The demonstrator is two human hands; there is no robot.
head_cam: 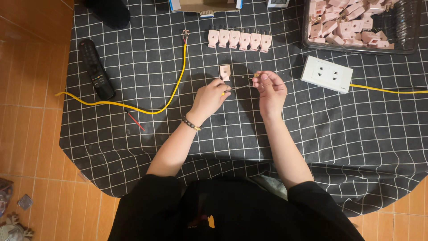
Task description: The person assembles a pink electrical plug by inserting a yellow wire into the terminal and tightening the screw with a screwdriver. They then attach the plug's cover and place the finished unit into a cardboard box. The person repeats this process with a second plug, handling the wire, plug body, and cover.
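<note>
Black checked cloth [133, 147] covers the floor. At the centre of the frame, the left hand [210, 96] closes around a small screwdriver [232, 89], and the right hand [269, 89] pinches a tiny brass part [257, 76]. One pink plug half [225, 72] lies just above the hands.

Warm, even indoor light from overhead; soft shadows pool just beyond the left hand [213, 96] and right hand [270, 89]. Sharp focus between them, no glare, mild edge bending.
</note>
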